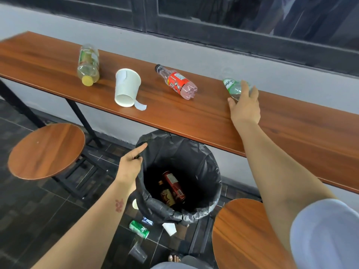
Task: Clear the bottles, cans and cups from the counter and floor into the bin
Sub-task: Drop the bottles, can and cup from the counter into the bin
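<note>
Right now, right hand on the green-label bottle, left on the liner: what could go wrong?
1. The right hand only partly wraps the green-label bottle, which lies on its side; it could roll off the counter.
2. The left hand pinches the bin liner at one spot; a tug may pull it off the rim.
3. The green can and clear plastic cup on the floor lie near the feet, a tripping risk.

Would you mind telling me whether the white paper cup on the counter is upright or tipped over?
Tipped over: the white paper cup lies on its side on the counter.
</note>
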A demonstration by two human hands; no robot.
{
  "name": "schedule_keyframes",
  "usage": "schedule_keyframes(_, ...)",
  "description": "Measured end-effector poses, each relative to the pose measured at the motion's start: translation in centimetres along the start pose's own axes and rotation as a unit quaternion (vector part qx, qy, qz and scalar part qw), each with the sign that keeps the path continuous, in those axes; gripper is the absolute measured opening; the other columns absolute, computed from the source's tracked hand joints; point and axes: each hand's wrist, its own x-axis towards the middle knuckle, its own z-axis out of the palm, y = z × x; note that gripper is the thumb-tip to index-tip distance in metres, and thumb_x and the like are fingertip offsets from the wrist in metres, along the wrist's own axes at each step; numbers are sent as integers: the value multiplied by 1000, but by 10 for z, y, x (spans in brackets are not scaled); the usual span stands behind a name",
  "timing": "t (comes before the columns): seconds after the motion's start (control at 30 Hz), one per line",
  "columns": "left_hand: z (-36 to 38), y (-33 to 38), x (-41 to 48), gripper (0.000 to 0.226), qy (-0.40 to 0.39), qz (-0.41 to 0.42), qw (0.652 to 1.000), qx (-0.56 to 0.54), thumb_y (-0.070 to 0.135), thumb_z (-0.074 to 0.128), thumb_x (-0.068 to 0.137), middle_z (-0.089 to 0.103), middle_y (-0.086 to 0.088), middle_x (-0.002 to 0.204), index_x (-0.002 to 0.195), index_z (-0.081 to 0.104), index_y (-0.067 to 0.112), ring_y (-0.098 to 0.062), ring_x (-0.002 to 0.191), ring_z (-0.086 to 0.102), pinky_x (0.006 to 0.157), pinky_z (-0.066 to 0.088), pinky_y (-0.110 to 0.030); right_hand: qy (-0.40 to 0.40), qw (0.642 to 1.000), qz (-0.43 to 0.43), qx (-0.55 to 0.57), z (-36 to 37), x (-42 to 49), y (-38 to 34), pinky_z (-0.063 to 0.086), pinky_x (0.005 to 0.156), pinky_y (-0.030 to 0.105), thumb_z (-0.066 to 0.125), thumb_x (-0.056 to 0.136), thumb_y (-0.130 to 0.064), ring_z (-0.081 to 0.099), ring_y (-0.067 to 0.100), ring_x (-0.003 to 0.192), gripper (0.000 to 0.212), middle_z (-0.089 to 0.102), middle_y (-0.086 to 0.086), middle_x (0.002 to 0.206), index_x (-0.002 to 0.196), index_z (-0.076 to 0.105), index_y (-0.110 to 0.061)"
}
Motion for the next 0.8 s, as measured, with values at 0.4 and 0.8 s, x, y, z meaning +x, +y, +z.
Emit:
schedule_keyframes(0.4, -6, 4, -20, 48, -22, -9, 997, -80, -5, 41, 99, 58, 3, 133, 115, 71, 29, -21, 118, 56, 82, 51, -23, 66, 994, 1, 82, -19, -51, 6, 49, 79, 43, 55, 96, -24, 61, 40, 97, 45, 35, 10, 145, 137, 36, -26)
schedule_keyframes(0.8, -37, 1, -62, 54, -11, 5, 997, -80, -9, 40, 95, 58, 10, 120, 114, 72, 29, -4, 93, 58, 75, 49, -13, 135, 970, -66, 192, -51, -190, 11, 50, 72, 24, 58, 94, -33, 55, 6, 102, 45, 34, 3, 150, 134, 38, -27)
